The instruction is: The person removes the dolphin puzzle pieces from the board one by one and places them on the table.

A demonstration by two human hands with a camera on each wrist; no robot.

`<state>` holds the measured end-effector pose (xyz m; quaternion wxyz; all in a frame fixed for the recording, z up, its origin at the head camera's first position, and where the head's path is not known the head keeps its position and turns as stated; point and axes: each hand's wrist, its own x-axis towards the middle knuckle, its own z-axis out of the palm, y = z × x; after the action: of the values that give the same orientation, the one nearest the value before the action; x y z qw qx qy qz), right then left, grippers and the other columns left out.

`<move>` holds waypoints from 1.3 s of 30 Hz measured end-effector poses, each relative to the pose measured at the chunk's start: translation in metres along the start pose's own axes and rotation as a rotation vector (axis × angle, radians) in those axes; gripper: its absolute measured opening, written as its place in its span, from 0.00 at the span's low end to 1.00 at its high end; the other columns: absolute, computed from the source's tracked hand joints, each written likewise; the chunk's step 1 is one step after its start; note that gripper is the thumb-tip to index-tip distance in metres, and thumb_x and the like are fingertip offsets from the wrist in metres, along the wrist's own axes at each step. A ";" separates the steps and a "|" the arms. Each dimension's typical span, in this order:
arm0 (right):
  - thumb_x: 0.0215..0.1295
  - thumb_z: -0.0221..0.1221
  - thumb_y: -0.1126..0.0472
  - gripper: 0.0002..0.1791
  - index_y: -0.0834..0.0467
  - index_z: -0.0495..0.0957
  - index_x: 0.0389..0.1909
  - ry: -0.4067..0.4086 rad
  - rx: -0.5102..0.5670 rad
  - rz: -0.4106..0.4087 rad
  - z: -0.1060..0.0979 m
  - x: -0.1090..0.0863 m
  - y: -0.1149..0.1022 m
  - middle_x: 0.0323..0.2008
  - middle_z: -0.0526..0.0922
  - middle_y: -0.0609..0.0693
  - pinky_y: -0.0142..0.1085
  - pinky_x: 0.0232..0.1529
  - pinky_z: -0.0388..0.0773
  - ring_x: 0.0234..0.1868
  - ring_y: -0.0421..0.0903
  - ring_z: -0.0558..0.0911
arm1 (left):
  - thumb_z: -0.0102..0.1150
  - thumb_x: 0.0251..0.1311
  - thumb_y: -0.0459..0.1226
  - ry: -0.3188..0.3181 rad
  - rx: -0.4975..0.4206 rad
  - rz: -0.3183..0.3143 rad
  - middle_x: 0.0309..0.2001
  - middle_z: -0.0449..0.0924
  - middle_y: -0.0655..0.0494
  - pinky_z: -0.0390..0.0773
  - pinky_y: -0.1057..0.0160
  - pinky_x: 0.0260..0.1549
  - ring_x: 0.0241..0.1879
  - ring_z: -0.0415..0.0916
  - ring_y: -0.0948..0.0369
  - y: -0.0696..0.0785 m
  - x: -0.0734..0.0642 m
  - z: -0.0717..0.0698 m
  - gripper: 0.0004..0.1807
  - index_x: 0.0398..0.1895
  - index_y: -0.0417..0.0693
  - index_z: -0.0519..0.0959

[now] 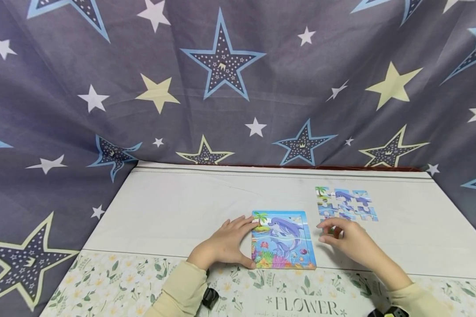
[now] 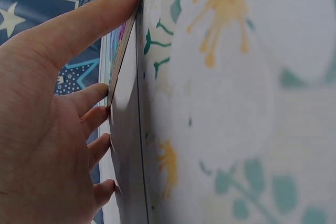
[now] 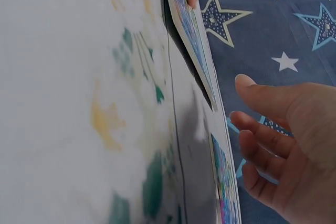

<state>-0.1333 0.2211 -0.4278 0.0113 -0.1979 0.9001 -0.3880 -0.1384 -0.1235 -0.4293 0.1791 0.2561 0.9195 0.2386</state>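
A square picture puzzle board [image 1: 284, 240] with dolphins, a palm tree and coral lies flat on the table. My left hand [image 1: 228, 242] is spread along its left side, the thumb at the near corner and a fingertip at the upper part of the edge. To the right of the board hovers my right hand [image 1: 351, 240], fingers loosely bent; in the right wrist view the hand [image 3: 294, 145] holds nothing. Beyond it, dolphin jigsaw pieces [image 1: 343, 204] lie close together in rough rows with gaps. Part of their near row is hidden behind the right hand.
A white table cover [image 1: 182, 202] has a floral band [image 1: 123, 281] with the word FLOWER along the near side. Behind the table and at its sides hangs a dark curtain [image 1: 277, 97] with stars.
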 end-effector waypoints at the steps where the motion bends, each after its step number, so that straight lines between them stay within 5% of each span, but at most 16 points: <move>1: 0.58 0.70 0.63 0.14 0.58 0.83 0.45 -0.007 -0.003 -0.005 0.001 0.000 -0.001 0.32 0.80 0.42 0.31 0.20 0.72 0.27 0.36 0.74 | 0.77 0.41 0.56 0.000 0.000 -0.001 0.78 0.50 0.54 0.40 0.42 0.74 0.77 0.43 0.51 0.000 0.000 0.000 0.58 0.77 0.52 0.59; 20: 0.59 0.70 0.61 0.16 0.53 0.82 0.48 -0.124 0.002 -0.032 0.017 0.000 -0.018 0.43 0.83 0.47 0.31 0.23 0.74 0.32 0.37 0.76 | 0.77 0.41 0.56 0.006 0.012 -0.005 0.78 0.51 0.55 0.41 0.43 0.74 0.77 0.44 0.51 0.000 0.000 0.001 0.58 0.77 0.53 0.59; 39: 0.56 0.71 0.55 0.21 0.54 0.81 0.51 -0.178 -0.038 -0.062 0.030 -0.001 -0.023 0.38 0.79 0.41 0.30 0.24 0.71 0.26 0.35 0.70 | 0.77 0.42 0.55 -0.002 -0.010 -0.008 0.78 0.50 0.54 0.40 0.43 0.74 0.77 0.43 0.51 0.001 0.000 0.000 0.57 0.77 0.52 0.59</move>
<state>-0.1193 0.1865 -0.4327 0.0753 -0.2597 0.8962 -0.3518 -0.1382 -0.1231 -0.4287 0.1824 0.2515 0.9191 0.2424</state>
